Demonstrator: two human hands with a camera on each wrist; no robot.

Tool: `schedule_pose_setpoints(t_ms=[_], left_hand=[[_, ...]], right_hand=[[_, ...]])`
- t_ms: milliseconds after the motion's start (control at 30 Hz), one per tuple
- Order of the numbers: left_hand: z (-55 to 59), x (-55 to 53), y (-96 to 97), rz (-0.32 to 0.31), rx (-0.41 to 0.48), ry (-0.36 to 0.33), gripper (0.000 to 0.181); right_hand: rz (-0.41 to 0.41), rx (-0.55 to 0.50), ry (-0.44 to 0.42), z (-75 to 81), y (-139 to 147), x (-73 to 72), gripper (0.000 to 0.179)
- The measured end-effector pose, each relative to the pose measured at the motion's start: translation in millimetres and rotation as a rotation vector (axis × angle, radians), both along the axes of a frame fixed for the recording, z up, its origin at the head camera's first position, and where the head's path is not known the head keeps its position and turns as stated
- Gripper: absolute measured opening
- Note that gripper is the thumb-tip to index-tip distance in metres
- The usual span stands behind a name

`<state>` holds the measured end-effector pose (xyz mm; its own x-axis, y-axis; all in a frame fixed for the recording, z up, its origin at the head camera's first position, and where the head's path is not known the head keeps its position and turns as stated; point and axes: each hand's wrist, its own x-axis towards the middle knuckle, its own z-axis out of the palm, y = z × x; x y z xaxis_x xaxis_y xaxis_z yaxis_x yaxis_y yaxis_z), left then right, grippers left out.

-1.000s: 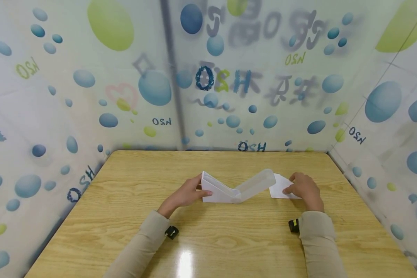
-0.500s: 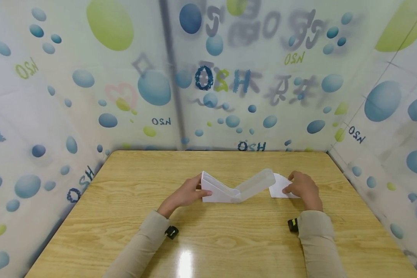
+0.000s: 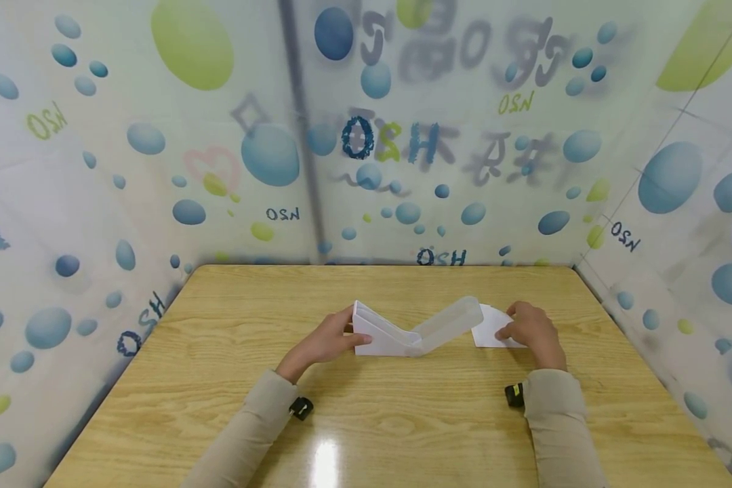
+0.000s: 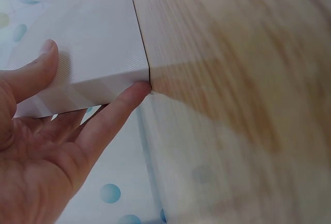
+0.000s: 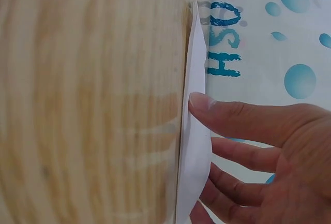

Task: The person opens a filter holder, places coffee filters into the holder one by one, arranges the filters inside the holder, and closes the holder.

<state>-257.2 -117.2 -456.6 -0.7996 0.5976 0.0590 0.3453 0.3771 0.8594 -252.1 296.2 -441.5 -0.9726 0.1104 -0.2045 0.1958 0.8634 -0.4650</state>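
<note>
A white box (image 3: 383, 339) with a sloping open top stands on the table, its translucent hinged lid (image 3: 450, 324) swung up toward the right. My left hand (image 3: 332, 335) grips the box's left end. In the left wrist view the thumb lies on the broad face of the box (image 4: 98, 38) and a fingertip reaches its lower corner. Right of the lid, a flat white paper piece (image 3: 493, 329) lies on the table. My right hand (image 3: 532, 332) pinches it; the right wrist view shows the thumb at one edge of the bulging white paper (image 5: 195, 157) and the fingers at the other.
Everything rests on a wood-grain table (image 3: 402, 420) reaching back to a patterned curtain wall (image 3: 378, 203). Similar patterned walls close in on the left and right. Black wrist cameras sit at both sleeves.
</note>
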Motion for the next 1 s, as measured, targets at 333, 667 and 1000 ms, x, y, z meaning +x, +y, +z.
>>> schedule_pose_setpoints(t_ms=[333,667,1000], left_hand=[[4.0,2.4,1.4,-0.001,-0.014,0.01,0.031],[3.5,1.4,0.2,-0.004,-0.016,0.035,0.031],[4.7,2.4,0.5,-0.005,-0.019,0.03,0.032]], right_hand=[[-0.007,-0.027,-0.021,-1.6,1.5,-1.9,0.064],[0.016,-0.021,-0.027,-2.6,1.7,-4.3,0.061],[0.037,-0.034,-0.024,-1.1,2.3,-3.8,0.064]])
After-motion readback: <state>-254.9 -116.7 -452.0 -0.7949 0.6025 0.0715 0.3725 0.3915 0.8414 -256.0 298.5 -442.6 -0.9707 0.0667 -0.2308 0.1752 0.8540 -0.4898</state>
